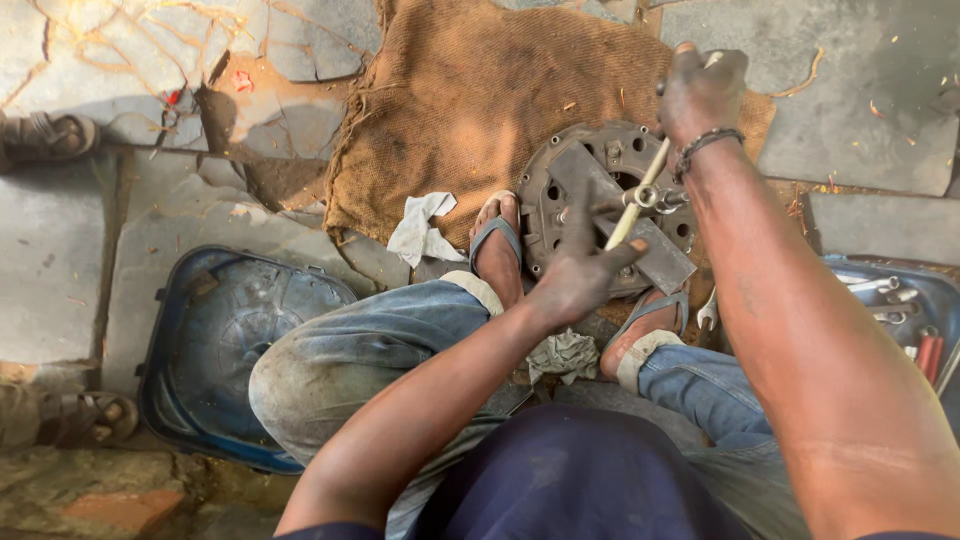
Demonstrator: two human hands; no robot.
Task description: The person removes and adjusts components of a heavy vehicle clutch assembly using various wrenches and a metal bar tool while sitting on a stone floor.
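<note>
A round grey metal clutch plate [560, 200] lies on a brown burlap sack [470, 100], with a flat metal bar [665, 260] laid across it. A long T-handle socket wrench [645, 185] stands on a bolt at the plate's centre. My right hand [700, 95], greasy and wearing a bead bracelet, grips the far end of the wrench's crossbar. My left hand [580, 275] holds the near end. My feet in blue sandals [497, 245] press against the plate's near edge.
A blue plastic tub [200, 400] sits on the left by my knee. White rags [425, 225] lie beside my foot. A blue tray of spanners and tools [900, 295] is at the right. Sandals [45, 135] lie at the far left on cracked stone paving.
</note>
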